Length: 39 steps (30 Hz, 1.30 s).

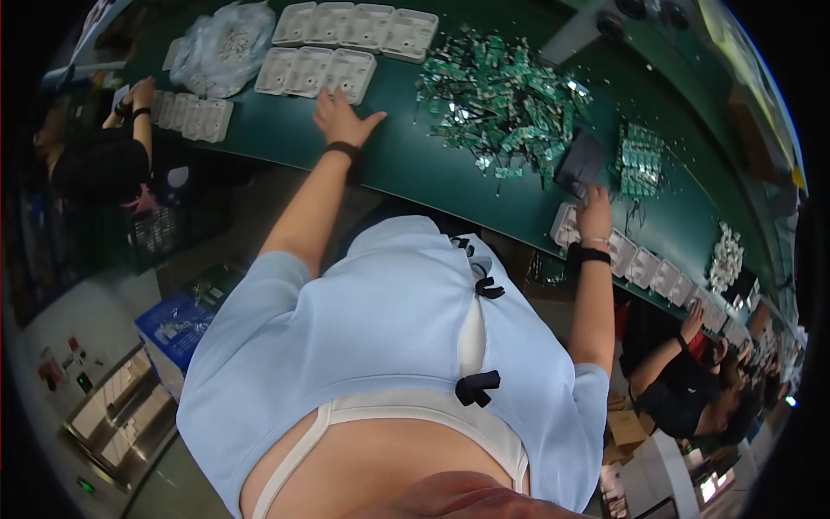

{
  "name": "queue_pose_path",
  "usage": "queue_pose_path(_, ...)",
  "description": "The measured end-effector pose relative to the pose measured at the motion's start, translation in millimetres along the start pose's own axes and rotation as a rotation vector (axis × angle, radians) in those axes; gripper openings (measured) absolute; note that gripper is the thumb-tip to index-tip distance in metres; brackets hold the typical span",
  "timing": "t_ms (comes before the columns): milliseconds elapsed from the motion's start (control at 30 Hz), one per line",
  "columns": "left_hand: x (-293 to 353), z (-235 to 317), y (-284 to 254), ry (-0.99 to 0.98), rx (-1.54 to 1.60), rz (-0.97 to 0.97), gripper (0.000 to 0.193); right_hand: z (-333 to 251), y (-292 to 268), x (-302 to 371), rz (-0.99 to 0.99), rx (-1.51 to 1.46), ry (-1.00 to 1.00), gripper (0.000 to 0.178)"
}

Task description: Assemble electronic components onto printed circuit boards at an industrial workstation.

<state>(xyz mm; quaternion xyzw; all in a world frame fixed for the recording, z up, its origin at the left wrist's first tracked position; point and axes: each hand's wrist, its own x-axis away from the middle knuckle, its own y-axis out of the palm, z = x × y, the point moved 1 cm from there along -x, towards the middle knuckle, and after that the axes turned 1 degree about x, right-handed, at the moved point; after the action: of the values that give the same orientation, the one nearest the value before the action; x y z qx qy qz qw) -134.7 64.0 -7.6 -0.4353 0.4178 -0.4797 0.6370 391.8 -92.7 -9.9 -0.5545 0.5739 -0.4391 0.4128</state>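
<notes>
My left hand (342, 123) is open, thumb stretched out to the side. Its fingertips reach the near edge of a white plastic housing (353, 73), the right end of the front row of shallow housings. Behind that row stands a second row of the same housings (406, 35). On the right, my right hand (594, 216) has its fingers curled together beside a dark rectangular block (583, 161); whatever they hold is too small to make out. Close by that hand lies a white housing (566, 223) at the table's near edge.
A heap of green circuit boards with black wires (510, 104) covers the middle of the green table (415, 186). Stacked boards (640, 160) lie farther right. A clear bag of small white parts (226, 50) sits at the left. Other people work at both ends.
</notes>
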Motion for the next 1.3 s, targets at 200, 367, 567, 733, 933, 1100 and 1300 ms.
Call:
queue_pose_path(200, -13.1, -8.1, 11.9, -0.088, -0.027, -0.115, 0.081, 23.1, 15.2, -39.3, -0.248, 0.046, 0.169, 0.025)
queue_pose_path(367, -10.3, -35.5, 29.1, 0.002, 0.011, -0.019, 0.043, 18.9, 12.6, -44.7, -0.347, 0.060, 0.159, 0.026)
queue_pose_path(567, 21.6, -45.2, 16.3, 0.228, 0.091, -0.007, 0.016, 13.2, -11.5, -26.2, -0.338, -0.479, 0.634, 0.011)
queue_pose_path(733, 52.1, -54.1, 1.2, 0.286, 0.090, -0.113, 0.027, -37.3, -22.0, -19.4, -0.137, -1.592, 0.955, 0.011)
queue_pose_path(933, 48.9, -44.6, -8.9, 0.223, 0.273, 0.010, 0.087, -114.9, -34.4, -43.2, -0.260, -2.378, 0.729, 0.012)
queue_pose_path(1100, 30.2, -55.0, 5.9, 0.103, 0.369, -0.136, 0.116, -145.1, -25.1, -66.4, -0.480, -2.588, 0.449, 0.012)
queue_pose_path(1300, 21.9, -10.9, -46.5, 0.233, 0.501, -0.188, 0.110, -206.5, -51.7, -81.7, -0.267, -2.255, 0.656, 0.012)
